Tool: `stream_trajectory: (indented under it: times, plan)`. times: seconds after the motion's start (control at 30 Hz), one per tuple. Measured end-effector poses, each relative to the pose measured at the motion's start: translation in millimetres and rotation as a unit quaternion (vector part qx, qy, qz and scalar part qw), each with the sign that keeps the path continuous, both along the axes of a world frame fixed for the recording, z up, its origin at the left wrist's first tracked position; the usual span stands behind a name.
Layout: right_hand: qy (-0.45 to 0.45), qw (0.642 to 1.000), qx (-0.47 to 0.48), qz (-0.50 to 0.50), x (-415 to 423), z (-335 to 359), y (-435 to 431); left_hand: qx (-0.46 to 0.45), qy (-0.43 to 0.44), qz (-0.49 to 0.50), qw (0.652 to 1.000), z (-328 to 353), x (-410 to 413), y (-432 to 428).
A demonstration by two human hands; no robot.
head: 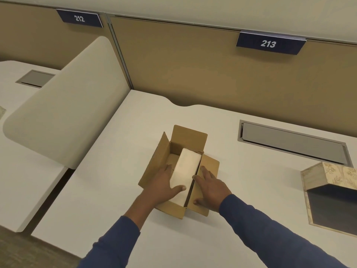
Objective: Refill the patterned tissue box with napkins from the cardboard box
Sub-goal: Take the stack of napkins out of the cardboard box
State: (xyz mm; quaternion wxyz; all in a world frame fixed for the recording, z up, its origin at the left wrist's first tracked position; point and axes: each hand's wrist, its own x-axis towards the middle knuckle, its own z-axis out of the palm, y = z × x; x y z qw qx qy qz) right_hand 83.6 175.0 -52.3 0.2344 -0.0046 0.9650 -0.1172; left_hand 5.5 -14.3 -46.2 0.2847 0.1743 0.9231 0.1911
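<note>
An open cardboard box (164,149) stands in the middle of the white desk, its flaps spread. A white napkin pack (186,167) lies tilted inside it, its near end raised. My left hand (164,187) grips the pack's near end, thumb on top, fingers along its left side. My right hand (210,187) rests on the box's right flap, fingers spread, fingertips by the pack's right edge. The patterned tissue box (336,175) lies at the right edge of the desk, its dark inside showing.
A grey cable hatch (293,144) is set into the white desk (108,190) behind the boxes. Tan partition panels with signs 212 (79,18) and 213 (268,43) close the back. A rounded beige divider (73,105) separates the neighbouring desk on the left.
</note>
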Motion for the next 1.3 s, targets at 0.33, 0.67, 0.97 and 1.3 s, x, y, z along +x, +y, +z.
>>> stream_trajectory:
  times: [0.33, 0.67, 0.97, 1.3]
  plan:
    - [-0.010, 1.000, 0.002, -0.007, 2.0, -7.6, -2.5, -0.049, -0.146, 0.204, 0.967, -68.6, -11.2, 45.0]
    - [0.011, 1.000, 0.001, -0.013, 2.4, -10.2, -5.8, -0.030, -0.209, 0.265, 0.941, -83.1, -21.6, 41.2]
    - [0.005, 1.000, -0.013, -0.023, 2.8, -9.9, -4.3, 0.009, -0.204, 0.276, 0.939, -87.9, -19.5, 41.5]
    - [0.008, 0.997, -0.043, -0.057, 1.2, -8.2, -3.9, 0.174, -0.347, 0.251, 0.887, -46.8, -26.4, 20.0]
